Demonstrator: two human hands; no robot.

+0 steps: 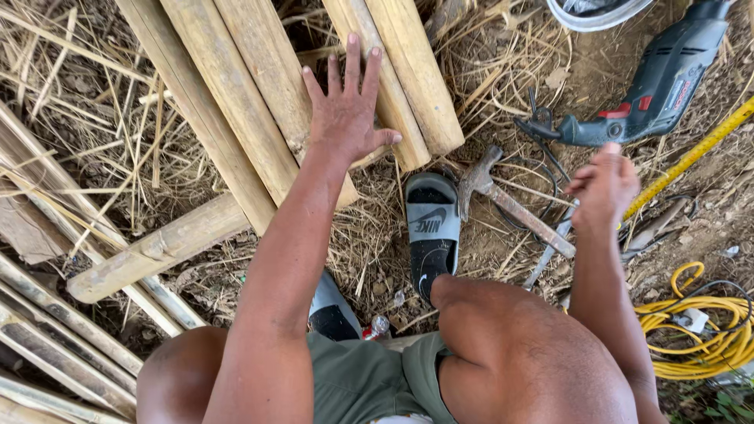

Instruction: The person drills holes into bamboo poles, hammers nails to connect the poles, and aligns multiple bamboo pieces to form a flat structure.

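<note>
Head view: person crouched over dirt and dry straw, both hands out.
Left hand: flat, fingers spread apart, palm pressing down on bamboo poles; gripping nothing.
Right hand: fingers curled together near a thin metal tool; cannot tell if it's actually pinched.
Bamboo poles: cut lengths lying side by side, resting across a crosswise pole.
Nearby: hammer beside a grey sandal; electric drill upper right; yellow tape measure; yellow cord coil.
Progress: poles cut and lined up; no fastening visible, drill and hammer lying untouched, so looks early.
</note>
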